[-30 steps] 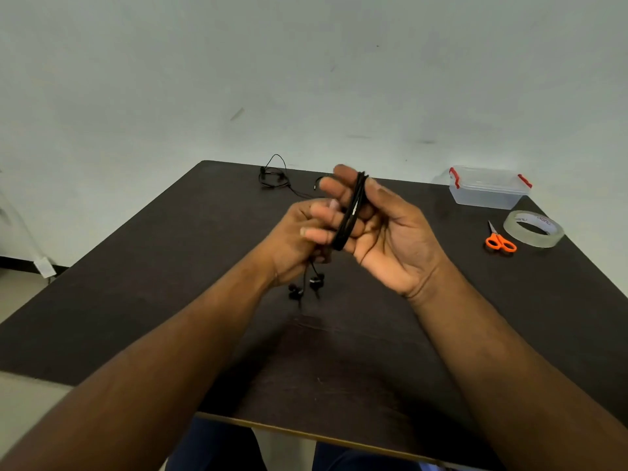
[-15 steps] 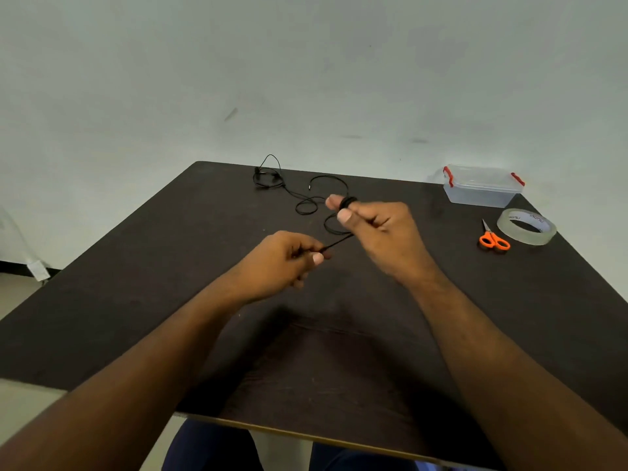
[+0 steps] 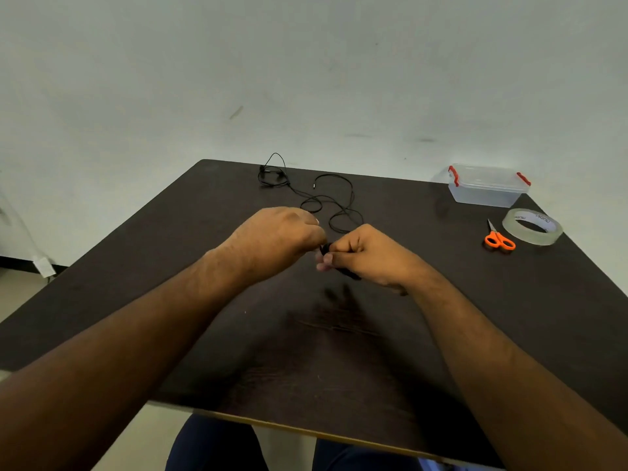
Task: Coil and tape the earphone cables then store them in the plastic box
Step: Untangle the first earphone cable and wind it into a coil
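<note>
My right hand (image 3: pixel 368 256) grips a coiled black earphone cable (image 3: pixel 346 272) above the middle of the dark table (image 3: pixel 170 266); only small bits of the coil show under the fist. My left hand (image 3: pixel 282 236) is curled beside it, its fingertips meeting the coil at the right hand's knuckles. A second black earphone (image 3: pixel 326 202) lies loose and uncoiled on the far side of the table. The clear plastic box (image 3: pixel 487 185) with red clips sits lidded at the far right corner. A roll of clear tape (image 3: pixel 532 227) lies in front of the box.
Orange-handled scissors (image 3: pixel 499 240) lie just left of the tape roll. The table's near edge (image 3: pixel 306 431) runs over my lap. A pale wall stands behind the table.
Both hands have dropped lower and come together. The coil that was wrapped over my right fingers is now bunched inside the right fist, and the left hand has moved up to it.
</note>
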Motion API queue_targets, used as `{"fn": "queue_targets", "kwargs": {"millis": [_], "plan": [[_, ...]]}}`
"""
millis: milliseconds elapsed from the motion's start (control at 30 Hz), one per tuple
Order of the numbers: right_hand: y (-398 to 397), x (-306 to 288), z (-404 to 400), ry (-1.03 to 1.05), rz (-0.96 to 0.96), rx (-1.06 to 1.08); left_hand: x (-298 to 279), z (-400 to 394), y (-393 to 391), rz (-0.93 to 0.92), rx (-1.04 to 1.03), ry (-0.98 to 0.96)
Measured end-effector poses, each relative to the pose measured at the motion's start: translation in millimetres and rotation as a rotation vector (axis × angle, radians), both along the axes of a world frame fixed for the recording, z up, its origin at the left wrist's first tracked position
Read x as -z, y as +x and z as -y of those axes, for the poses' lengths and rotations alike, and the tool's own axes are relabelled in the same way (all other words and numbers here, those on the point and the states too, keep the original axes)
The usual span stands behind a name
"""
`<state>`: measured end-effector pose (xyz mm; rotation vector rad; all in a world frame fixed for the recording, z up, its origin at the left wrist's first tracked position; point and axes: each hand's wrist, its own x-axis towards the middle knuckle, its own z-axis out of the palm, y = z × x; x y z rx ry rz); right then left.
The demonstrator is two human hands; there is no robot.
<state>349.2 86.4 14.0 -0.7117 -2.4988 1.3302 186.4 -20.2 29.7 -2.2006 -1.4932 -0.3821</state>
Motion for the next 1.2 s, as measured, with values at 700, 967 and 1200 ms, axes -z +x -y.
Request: {"fn": "queue_targets", "kwargs": {"millis": [700,967,1200], "plan": [[17.6,-4.5,1.8,-0.911,-0.362,-0.333,36.2,-11.6,10.7,1.794,0.42,-0.307],[16.2,-2.2,4.4,-0.997,-0.42,-0.261,28.4,-10.5,19.9,1.278,0.187,0.241],[14.4,1.2,16.6,-1.036,-0.522,-0.208,31.7,0.6,43.8,1.465,0.096,0.167]]}}
